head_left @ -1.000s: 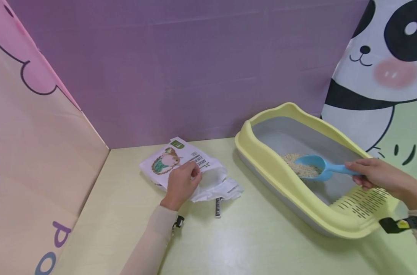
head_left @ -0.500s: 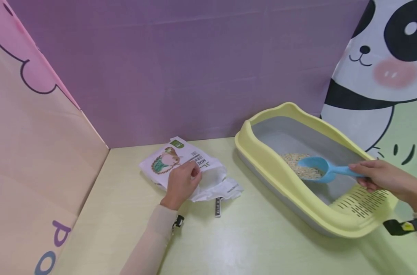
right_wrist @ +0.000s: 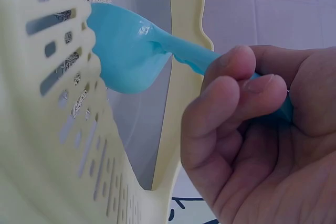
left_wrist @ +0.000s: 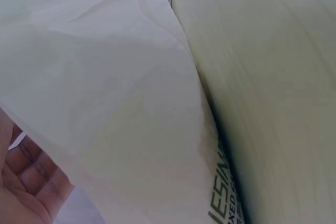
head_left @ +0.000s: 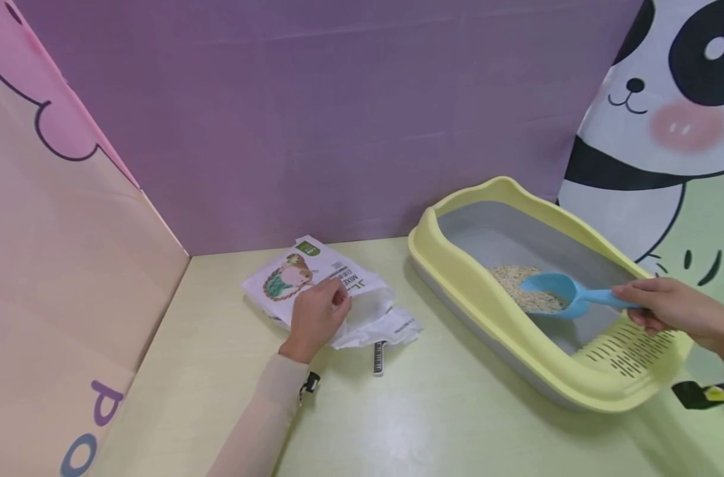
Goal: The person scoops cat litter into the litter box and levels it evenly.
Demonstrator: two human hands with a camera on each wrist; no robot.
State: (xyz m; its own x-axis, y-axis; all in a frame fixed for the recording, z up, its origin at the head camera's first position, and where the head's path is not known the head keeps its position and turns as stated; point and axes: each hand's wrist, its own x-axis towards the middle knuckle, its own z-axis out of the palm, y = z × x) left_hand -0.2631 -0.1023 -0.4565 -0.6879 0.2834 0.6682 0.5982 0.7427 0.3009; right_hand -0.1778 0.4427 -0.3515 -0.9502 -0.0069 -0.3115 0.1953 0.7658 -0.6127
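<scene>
A light-blue litter scoop point(head_left: 576, 297) is held by its handle in my right hand point(head_left: 674, 308). In the right wrist view, curled fingers and thumb grip that handle, and the scoop's bowl point(right_wrist: 123, 51) is beyond the slotted step. The bowl lies low in a yellow-rimmed litter box point(head_left: 465, 268), at a heap of beige pellets point(head_left: 511, 281); contact beneath it cannot be made out. On the left, my left hand point(head_left: 316, 315) holds the mouth edge of a white printed bag point(head_left: 284, 285) lying flat. The bag's film point(left_wrist: 121, 103) hides part of that hand in the left wrist view.
A slotted yellow step point(head_left: 632, 348) fills the near right end of the litter box. A barcode strip point(head_left: 378, 358) sticks out under the bag on the pale table point(head_left: 362, 424). A purple backdrop point(head_left: 338, 132) rises behind, with printed panels on both sides.
The right hand and scoop have shifted a little to the right, toward the slotted end, uncovering more of the pellets. The left hand and bag look the same.
</scene>
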